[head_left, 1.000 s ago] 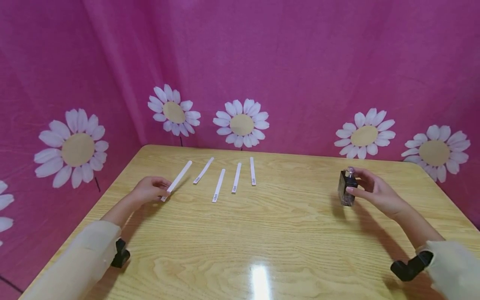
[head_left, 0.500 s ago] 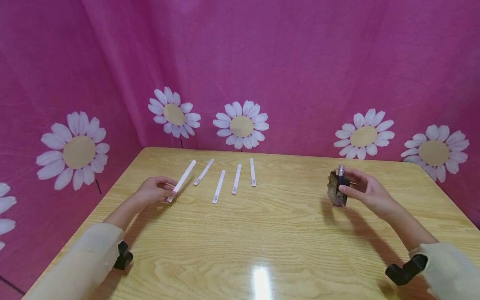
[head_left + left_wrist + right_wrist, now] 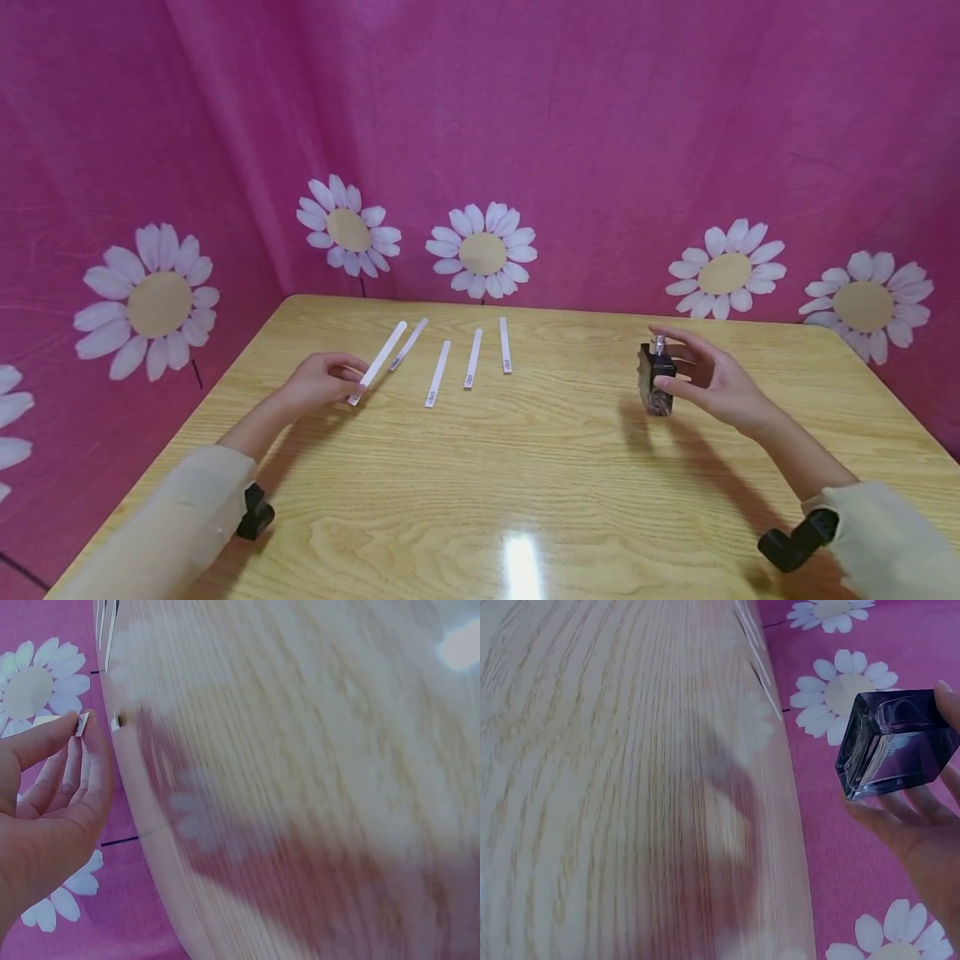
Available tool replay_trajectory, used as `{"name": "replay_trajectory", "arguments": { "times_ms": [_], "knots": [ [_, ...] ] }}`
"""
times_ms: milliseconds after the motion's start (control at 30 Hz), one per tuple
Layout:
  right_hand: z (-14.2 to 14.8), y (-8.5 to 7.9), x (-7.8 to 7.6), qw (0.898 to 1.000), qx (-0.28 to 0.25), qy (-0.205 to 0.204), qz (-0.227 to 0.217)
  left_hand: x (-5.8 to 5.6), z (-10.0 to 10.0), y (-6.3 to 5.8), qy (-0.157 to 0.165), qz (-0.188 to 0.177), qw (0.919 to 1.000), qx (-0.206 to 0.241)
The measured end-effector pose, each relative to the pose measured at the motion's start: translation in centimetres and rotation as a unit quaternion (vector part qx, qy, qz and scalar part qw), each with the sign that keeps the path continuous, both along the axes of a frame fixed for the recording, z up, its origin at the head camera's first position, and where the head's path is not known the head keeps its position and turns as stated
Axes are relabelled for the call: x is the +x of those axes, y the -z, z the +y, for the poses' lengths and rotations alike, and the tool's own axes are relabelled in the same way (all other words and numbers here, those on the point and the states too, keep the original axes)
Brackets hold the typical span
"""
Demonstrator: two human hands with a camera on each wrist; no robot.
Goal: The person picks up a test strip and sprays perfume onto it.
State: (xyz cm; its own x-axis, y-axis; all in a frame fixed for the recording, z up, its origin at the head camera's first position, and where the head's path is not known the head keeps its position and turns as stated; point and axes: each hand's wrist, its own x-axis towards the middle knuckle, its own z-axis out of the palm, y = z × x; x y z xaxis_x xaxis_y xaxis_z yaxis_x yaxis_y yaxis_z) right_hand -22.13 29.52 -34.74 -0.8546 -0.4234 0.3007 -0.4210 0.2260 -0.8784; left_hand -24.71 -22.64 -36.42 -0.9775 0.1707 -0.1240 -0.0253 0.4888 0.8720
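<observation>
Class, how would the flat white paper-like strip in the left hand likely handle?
The strip seems fairly stiff: its free length juts out straight. Probably light, too: it looks slim, and the left hand pinches one end.

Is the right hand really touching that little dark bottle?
Touching. The right wrist view shows it: the right hand has its thumb laid against the dark bottle, with no gap between them.

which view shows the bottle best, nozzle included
Head view: the bottle shows top to bottom in the right hand, nozzle visible. The right wrist view shows its sides up close but no nozzle; the left wrist view shows no bottle.
</observation>
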Motion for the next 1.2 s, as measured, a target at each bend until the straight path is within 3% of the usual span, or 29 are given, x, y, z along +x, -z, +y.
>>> {"name": "replay_trajectory", "arguments": {
  "times_ms": [200, 567, 700, 933, 1200],
  "knots": [
    [-0.5, 0.4, 0.0, 0.999, 0.024, 0.009, 0.036, 0.1, 0.9, -0.1, 0.018, -0.002, 0.9998, 0.009],
    [-1.4, 0.8, -0.2, 0.998, 0.034, 0.005, 0.062, 0.1, 2.7, -0.3, 0.032, 0.003, 0.9993, -0.021],
    [-1.9, 0.7, 0.0, 0.997, 0.045, 0.010, 0.069, 0.1, 3.2, -0.4, 0.039, 0.006, 0.9992, -0.009],
    [-2.8, 0.4, 0.2, 0.996, 0.043, -0.007, 0.076, 0.0, 3.5, -0.5, 0.044, 0.010, 0.9990, 0.007],
    [-3.7, 0.1, 0.4, 0.996, 0.027, -0.026, 0.086, 0.0, 3.8, -0.6, 0.049, 0.011, 0.9987, -0.003]
  ]
}}
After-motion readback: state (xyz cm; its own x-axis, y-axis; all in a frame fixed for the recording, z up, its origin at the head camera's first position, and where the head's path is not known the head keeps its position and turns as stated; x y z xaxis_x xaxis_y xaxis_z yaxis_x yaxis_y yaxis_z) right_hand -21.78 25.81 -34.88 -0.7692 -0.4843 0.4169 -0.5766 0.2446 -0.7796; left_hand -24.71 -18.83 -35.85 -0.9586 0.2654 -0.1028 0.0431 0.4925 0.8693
